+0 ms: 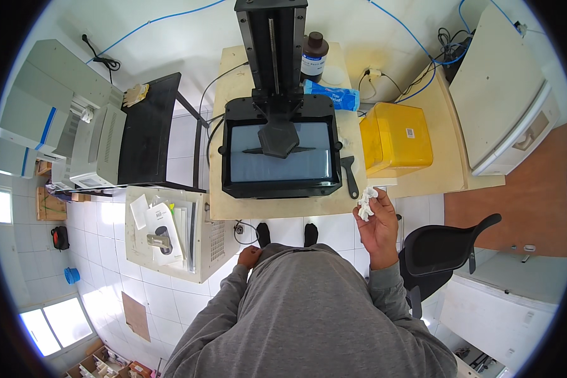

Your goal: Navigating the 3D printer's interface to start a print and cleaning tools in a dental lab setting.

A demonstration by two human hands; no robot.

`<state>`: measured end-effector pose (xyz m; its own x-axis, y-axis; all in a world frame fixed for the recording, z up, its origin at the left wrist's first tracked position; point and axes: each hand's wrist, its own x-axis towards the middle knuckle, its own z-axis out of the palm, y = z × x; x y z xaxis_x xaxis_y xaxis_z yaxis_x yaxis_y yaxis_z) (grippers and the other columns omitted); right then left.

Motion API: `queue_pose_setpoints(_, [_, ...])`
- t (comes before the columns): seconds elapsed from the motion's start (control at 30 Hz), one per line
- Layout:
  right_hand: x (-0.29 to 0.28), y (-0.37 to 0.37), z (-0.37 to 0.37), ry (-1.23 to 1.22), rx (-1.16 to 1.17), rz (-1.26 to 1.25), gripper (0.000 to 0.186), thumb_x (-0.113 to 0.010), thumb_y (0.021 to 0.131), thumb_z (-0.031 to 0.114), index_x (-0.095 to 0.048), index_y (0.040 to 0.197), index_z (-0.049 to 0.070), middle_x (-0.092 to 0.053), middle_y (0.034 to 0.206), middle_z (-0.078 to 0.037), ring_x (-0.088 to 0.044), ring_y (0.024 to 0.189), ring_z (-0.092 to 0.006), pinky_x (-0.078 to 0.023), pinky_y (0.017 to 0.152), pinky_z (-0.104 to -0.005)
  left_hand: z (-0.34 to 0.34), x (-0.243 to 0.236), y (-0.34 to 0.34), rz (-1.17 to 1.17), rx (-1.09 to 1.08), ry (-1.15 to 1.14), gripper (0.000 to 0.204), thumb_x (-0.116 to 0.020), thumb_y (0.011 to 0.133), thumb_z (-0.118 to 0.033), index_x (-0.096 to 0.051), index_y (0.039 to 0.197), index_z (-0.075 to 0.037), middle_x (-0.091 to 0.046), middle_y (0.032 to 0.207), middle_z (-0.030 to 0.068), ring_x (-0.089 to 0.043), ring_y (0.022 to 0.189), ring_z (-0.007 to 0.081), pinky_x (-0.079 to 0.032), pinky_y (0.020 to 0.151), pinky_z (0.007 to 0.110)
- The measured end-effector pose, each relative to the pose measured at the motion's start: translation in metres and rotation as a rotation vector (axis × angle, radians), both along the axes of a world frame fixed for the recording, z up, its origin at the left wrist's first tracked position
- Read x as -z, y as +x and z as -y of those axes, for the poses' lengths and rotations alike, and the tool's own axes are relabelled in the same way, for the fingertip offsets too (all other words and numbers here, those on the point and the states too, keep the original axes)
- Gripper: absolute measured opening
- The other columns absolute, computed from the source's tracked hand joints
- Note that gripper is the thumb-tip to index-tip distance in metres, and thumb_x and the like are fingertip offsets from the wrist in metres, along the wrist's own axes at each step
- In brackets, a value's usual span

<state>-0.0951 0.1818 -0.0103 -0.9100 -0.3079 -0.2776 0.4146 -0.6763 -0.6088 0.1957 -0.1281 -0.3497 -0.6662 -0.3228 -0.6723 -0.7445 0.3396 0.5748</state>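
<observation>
And here it is: a crumpled white wad of soft, tissue-like material, up in the air off the front right corner of the tall black machine with a vertical rail, well clear of its casing. The right hand has it. The picking up is done, then, and the wad is squeezed out of shape; putting it down is not. Whether it is fresh or used, I can't tell from here.

Over at the machine, nothing is being touched. Its dark hexagonal block sits above the glossy grey-blue surface of its tray, and the black flat-bladed scraper with a rounded handle lies idle just beside its right side. I judge this a pause between actions; how much is left, the view doesn't settle.

Now the pose: right forearm reaching forward, to the right of the machine's front, palm turned upward, fingers narrow, the wad pinched at their tips. The left hand is low in front of the machine, against the body at the lap, arm bent; its fingers are too hidden to read.

Further out, behind the machine's right side, lie a soft blue plastic packet and a dark brown bottle with a white label; right of it stands a glossy yellow plastic box.
</observation>
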Motion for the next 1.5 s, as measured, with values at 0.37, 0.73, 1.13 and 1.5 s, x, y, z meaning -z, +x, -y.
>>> queue_pose_setpoints(0.37, [-0.003,0.001,0.002,-0.014,0.016,0.006,0.021,-0.063,0.105,0.001,-0.068,0.125,0.002,-0.074,0.113,-0.010,-0.070,0.092,-0.0172,-0.059,0.084,-0.0357,-0.001,0.002,0.000,0.002,0.010,-0.002,0.048,-0.073,0.095,-0.049,-0.080,0.108,-0.003,-0.081,0.106,0.0162,-0.076,0.100,0.0327,-0.059,0.090,0.042])
queue_pose_setpoints(0.73, [-0.004,0.003,0.002,-0.001,0.016,0.010,0.022,-0.064,0.105,0.002,-0.068,0.126,0.001,-0.074,0.113,-0.009,-0.070,0.093,-0.0167,-0.059,0.083,-0.0354,-0.001,0.006,0.003,0.000,-0.021,0.024,0.046,-0.073,0.094,-0.047,-0.080,0.109,-0.003,-0.081,0.107,0.0164,-0.077,0.100,0.0325,-0.059,0.090,0.042])
queue_pose_setpoints(1.13, [-0.004,0.003,0.003,-0.001,0.022,0.011,0.022,-0.064,0.104,0.002,-0.067,0.126,0.001,-0.074,0.112,-0.009,-0.070,0.093,-0.0170,-0.059,0.083,-0.0356,0.000,0.007,0.002,0.000,0.024,0.004,0.046,-0.073,0.094,-0.047,-0.079,0.109,-0.004,-0.081,0.107,0.0156,-0.077,0.100,0.0312,-0.059,0.090,0.041])
queue_pose_setpoints(1.5, [-0.002,0.003,0.002,-0.020,0.017,0.013,0.023,-0.063,0.104,0.000,-0.067,0.126,0.001,-0.074,0.114,-0.009,-0.071,0.095,-0.0178,-0.060,0.084,-0.0360,-0.001,0.004,0.001,0.025,-0.009,0.024,0.044,-0.074,0.095,-0.045,-0.079,0.110,-0.004,-0.081,0.108,0.0147,-0.077,0.100,0.0303,-0.059,0.090,0.040])
